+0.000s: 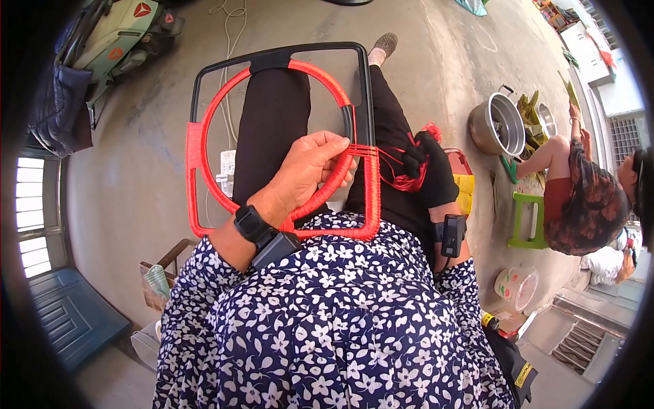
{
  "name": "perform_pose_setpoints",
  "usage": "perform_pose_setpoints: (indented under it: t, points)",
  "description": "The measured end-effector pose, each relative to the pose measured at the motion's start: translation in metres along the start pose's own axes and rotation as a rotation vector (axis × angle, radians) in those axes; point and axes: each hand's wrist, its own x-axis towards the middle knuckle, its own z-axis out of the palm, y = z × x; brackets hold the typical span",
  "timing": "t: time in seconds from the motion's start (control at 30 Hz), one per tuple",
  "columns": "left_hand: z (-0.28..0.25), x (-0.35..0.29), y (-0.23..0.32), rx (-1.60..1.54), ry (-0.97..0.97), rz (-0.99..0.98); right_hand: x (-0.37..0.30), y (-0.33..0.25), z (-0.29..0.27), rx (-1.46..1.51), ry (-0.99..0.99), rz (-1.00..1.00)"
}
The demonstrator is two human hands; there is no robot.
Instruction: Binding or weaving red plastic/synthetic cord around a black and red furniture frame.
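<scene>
Across my thighs lies a rounded rectangular black frame [279, 48] with an inner ring [215, 123]. Tight red cord wraps most of the ring and the frame's lower part; the top bar and upper sides show black. My bare left hand [310, 167] closes round the ring's right side, its thumb pressing where red strands [363, 150] cross to the frame's right bar. To the right of that bar, my right hand [434, 170], in a black glove, is closed on a loose bundle of red cord [409, 183]. Thin strands run from the bundle to the bar.
A seated person [589, 198] on a green stool [526, 221] is at the right, near a large metal pot [497, 123] and long green leaves. A white bucket [516, 286] stands at lower right. White cable and a power strip [227, 167] lie left of my leg; a scooter [112, 41] stands far left.
</scene>
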Motion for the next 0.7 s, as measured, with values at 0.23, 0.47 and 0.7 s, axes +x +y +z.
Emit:
perform_pose_setpoints:
  t: [0.23,0.47,0.7]
  points:
    - [0.004,-0.002,0.000,0.058,0.035,0.004,-0.006,-0.012,0.058,-0.632,-0.077,0.019]
    - [-0.001,-0.010,0.001,0.088,0.012,-0.073,-0.019,-0.011,0.073,-0.880,0.105,0.128]
    - [0.002,-0.021,0.006,0.221,0.030,-0.160,-0.031,-0.009,0.070,-0.897,0.038,0.132]
